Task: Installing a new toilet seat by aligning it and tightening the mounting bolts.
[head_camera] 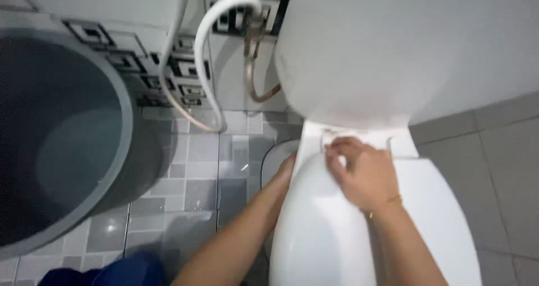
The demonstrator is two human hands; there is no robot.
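A white toilet lid (320,230) lies below the white cistern (393,50), with the seat (443,207) showing to its right. My right hand (362,173), a thin gold bracelet on its wrist, rests on the lid's rear end. Its fingers are curled over the edge by the hinge (328,137). My left hand (286,168) reaches along the lid's left side. Only its heel shows, since the fingers are hidden behind the lid.
A large grey bucket (126,123) holding water stands on the grey tiled floor (196,179) at the left. A white hose (208,50) and a metal supply pipe (250,78) hang on the wall left of the cistern. Blue clothing (106,272) shows at the bottom.
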